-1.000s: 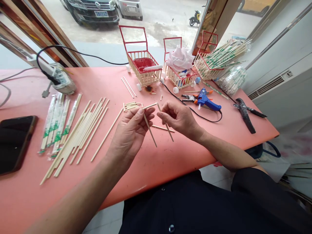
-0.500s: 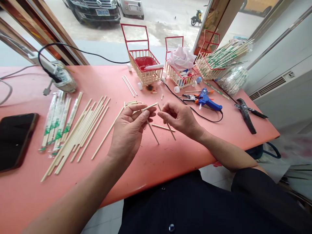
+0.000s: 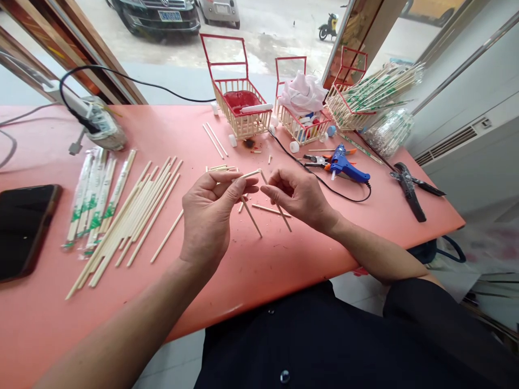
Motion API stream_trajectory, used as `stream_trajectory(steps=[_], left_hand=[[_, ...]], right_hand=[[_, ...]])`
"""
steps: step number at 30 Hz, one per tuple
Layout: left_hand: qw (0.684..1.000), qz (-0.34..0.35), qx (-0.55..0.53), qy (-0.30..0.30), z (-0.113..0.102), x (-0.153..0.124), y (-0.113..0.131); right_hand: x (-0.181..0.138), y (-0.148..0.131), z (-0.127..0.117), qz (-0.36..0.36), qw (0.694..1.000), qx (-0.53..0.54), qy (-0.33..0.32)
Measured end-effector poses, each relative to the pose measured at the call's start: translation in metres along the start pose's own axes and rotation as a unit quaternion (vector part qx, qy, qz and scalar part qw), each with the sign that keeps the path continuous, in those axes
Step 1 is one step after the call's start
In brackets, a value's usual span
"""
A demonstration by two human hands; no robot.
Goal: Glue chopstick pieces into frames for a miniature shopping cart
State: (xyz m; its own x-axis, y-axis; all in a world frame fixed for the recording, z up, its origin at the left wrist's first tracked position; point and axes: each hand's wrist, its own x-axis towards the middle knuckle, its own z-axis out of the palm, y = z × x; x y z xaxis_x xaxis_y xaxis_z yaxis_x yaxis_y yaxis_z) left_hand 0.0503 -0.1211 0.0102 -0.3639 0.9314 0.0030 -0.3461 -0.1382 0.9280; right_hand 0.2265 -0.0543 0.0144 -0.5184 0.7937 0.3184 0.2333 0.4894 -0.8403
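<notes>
Above the middle of the pink table, my left hand pinches a U-shaped frame of joined wooden sticks between thumb and fingers. One short stick runs across its top, and two longer ones slant down toward the tabletop. My right hand is closed on the right-hand leg, close below the corner joint. Small stick offcuts lie on the table beneath the hands. Left of my left hand a loose pile of bare wooden chopsticks is spread out, with one single chopstick beside it.
Three small stick-built carts stand along the back, one heaped with wrapped chopsticks. A blue glue gun, pliers and a black-handled tool lie on the right. Wrapped chopsticks, a phone and a power strip are on the left.
My left hand has shifted slightly left along with the frame's left side. My right hand stays almost in place, still gripping the other leg. The view has moved a little.
</notes>
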Motion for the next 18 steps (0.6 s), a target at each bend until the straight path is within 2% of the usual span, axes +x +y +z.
stream_trajectory(steps=[18], left_hand=[[1.0, -0.002, -0.015, 0.0, 0.0037, -0.0019, 0.0033]], right_hand=[[-0.0006, 0.0016, 0.001, -0.045, 0.998, -0.029, 0.025]])
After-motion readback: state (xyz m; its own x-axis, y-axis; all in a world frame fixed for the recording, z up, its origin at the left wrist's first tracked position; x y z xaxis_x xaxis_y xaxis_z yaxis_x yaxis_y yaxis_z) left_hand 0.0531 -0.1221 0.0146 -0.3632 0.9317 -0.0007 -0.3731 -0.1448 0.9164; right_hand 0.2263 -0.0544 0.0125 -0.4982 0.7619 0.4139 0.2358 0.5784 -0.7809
